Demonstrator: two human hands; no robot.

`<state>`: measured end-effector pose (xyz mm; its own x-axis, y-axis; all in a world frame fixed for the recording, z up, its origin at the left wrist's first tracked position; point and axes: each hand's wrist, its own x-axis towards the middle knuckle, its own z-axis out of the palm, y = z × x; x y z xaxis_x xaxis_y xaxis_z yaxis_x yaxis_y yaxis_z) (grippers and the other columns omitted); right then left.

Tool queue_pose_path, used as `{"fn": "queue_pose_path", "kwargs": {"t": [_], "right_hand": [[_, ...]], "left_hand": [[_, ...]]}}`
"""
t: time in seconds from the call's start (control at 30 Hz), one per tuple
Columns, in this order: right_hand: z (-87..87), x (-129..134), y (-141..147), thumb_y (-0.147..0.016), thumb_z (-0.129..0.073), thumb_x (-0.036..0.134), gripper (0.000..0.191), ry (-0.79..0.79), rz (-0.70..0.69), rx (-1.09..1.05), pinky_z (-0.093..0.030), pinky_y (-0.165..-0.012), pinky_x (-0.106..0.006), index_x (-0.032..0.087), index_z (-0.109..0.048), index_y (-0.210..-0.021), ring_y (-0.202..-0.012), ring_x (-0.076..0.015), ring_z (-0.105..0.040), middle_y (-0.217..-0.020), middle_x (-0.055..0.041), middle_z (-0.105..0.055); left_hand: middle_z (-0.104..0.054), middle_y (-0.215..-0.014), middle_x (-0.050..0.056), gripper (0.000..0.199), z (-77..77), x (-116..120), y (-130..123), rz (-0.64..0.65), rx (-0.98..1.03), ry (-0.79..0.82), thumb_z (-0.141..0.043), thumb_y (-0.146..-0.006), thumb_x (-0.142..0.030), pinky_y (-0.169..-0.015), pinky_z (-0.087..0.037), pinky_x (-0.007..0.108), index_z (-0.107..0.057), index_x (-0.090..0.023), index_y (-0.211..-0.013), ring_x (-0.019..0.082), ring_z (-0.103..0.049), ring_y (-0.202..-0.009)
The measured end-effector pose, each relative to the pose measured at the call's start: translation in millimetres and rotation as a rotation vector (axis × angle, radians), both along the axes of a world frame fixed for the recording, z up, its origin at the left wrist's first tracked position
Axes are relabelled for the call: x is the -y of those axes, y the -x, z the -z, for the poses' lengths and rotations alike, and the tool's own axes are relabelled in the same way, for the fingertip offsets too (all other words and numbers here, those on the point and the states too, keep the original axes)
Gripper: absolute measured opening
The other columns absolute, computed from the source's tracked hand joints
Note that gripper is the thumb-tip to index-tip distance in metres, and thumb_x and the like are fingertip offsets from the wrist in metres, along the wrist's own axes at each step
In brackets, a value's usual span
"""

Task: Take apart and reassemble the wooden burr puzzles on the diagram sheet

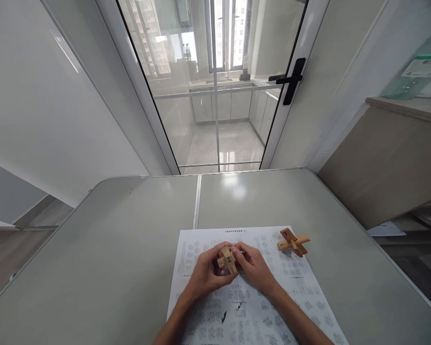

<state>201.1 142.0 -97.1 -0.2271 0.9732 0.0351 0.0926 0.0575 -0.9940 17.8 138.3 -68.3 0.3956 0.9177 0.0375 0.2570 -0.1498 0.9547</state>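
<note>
Grey table (111,249) by a glass door (237,129), printed sheet (251,316) on top, print mostly too tiny to read. Just over it, left hand (205,272) and right hand (254,268) are both gripping a block cluster (228,260), pretty clear "2" on it. Wooden cross (293,242) sits at the sheet's right edge, marks hard to make out.

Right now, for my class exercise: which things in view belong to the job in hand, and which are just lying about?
Apparently part of the job:
held numbered wooden block puzzle
crossed wooden pieces
printed diagram sheet

Apparently just lying about:
teal plastic pack, upper right
white paper, far right
</note>
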Motion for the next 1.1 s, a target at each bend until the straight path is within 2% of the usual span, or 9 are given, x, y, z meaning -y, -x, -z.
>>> {"fn": "queue_pose_path", "kwargs": {"t": [0.23, 0.3, 0.47, 0.6, 0.73, 0.83, 0.93, 1.03, 1.1], "right_hand": [[-3.7, -2.0, -0.4, -0.102, -0.048, 0.063, 0.050, 0.007, -0.008, -0.048, -0.054, -0.071, -0.029, 0.020, -0.063, -0.083, -0.079, -0.0195, -0.067, -0.095, -0.0056, -0.073], [-6.4, 0.5, -2.3, -0.102, -0.047, 0.066, 0.050, 0.024, -0.020, -0.062, -0.057, -0.073, -0.031, 0.021, -0.065, -0.091, -0.083, -0.0208, -0.070, -0.101, -0.0070, -0.074], [-13.4, 23.0, -16.6, -0.102, -0.049, 0.065, 0.050, 0.141, 0.003, -0.001, -0.059, -0.078, -0.036, 0.022, -0.059, -0.125, -0.075, -0.0223, -0.073, -0.086, -0.0045, -0.075], [-13.7, 50.9, -30.2, -0.100, -0.053, 0.063, 0.046, 0.165, 0.052, 0.142, -0.057, -0.075, -0.035, 0.023, -0.064, -0.119, -0.080, -0.0238, -0.072, -0.089, -0.0060, -0.076], [-11.3, 74.2, -35.2, -0.101, -0.052, 0.062, 0.044, 0.176, 0.092, 0.178, -0.057, -0.072, -0.035, 0.023, -0.068, -0.113, -0.082, -0.0248, -0.072, -0.089, -0.0071, -0.076], [-8.9, 83.7, -34.9, -0.100, -0.053, 0.063, 0.044, 0.184, 0.124, 0.176, -0.058, -0.076, -0.036, 0.024, -0.069, -0.110, -0.087, -0.0269, -0.072, -0.094, -0.0089, -0.076], [-8.9, 87.9, -34.4, -0.100, -0.052, 0.064, 0.044, 0.197, 0.140, 0.172, -0.058, -0.082, -0.039, 0.024, -0.070, -0.108, -0.091, -0.0280, -0.072, -0.097, -0.0098, -0.076], [-14.1, 91.1, -33.0, -0.102, -0.049, 0.063, 0.044, 0.200, 0.116, 0.150, -0.059, -0.085, -0.040, 0.025, -0.068, -0.113, -0.092, -0.0273, -0.072, -0.108, -0.0113, -0.076], [-19.8, 94.2, -30.9, -0.103, -0.048, 0.060, 0.042, 0.183, 0.080, 0.116, -0.060, -0.085, -0.039, 0.026, -0.066, -0.122, -0.092, -0.0260, -0.073, -0.120, -0.0124, -0.074]], "left_hand": [[-0.070, -0.099, 0.003, 0.063, 4.5, -1.0, -0.7, -0.010, 0.011, -0.022, -0.081, -0.079, -0.029, -0.072, -0.055, 0.026, -0.061, -0.021, -0.139, 0.018, -0.066, -0.084], [-0.069, -0.097, 0.002, 0.065, 6.3, 0.0, 0.8, -0.026, 0.005, -0.026, -0.082, -0.079, -0.028, -0.069, -0.054, 0.025, -0.061, -0.022, -0.139, 0.017, -0.065, -0.082], [-0.066, -0.091, 0.000, 0.069, 3.4, 12.1, 16.8, -0.121, -0.057, -0.019, -0.084, -0.075, -0.027, -0.059, -0.049, 0.021, -0.060, -0.023, -0.140, 0.015, -0.061, -0.075], [-0.069, -0.109, 0.005, 0.062, 4.9, 23.4, 39.1, -0.245, -0.149, -0.068, -0.081, -0.080, -0.031, -0.067, -0.054, 0.024, -0.060, -0.024, -0.138, 0.016, -0.062, -0.082], [-0.069, -0.105, 0.005, 0.061, 13.1, 27.4, 57.6, -0.419, -0.208, -0.094, -0.078, -0.085, -0.041, -0.071, -0.056, 0.028, -0.057, -0.023, -0.139, 0.018, -0.065, -0.083], [-0.071, -0.109, 0.006, 0.063, 15.5, 28.6, 64.0, -0.488, -0.167, -0.058, -0.077, -0.086, -0.045, -0.075, -0.059, 0.031, -0.056, -0.022, -0.141, 0.020, -0.069, -0.087], [-0.072, -0.114, 0.007, 0.063, 10.2, 33.7, 62.1, -0.499, -0.136, -0.042, -0.077, -0.086, -0.046, -0.078, -0.060, 0.031, -0.056, -0.022, -0.141, 0.020, -0.071, -0.089], [-0.071, -0.103, 0.004, 0.061, -0.4, 45.3, 51.6, -0.464, -0.208, -0.113, -0.076, -0.086, -0.041, -0.070, -0.059, 0.029, -0.057, -0.025, -0.142, 0.017, -0.066, -0.077], [-0.069, -0.097, 0.001, 0.062, -7.8, 54.9, 40.8, -0.380, -0.252, -0.174, -0.079, -0.083, -0.034, -0.068, -0.057, 0.028, -0.057, -0.027, -0.141, 0.015, -0.061, -0.071]]}}
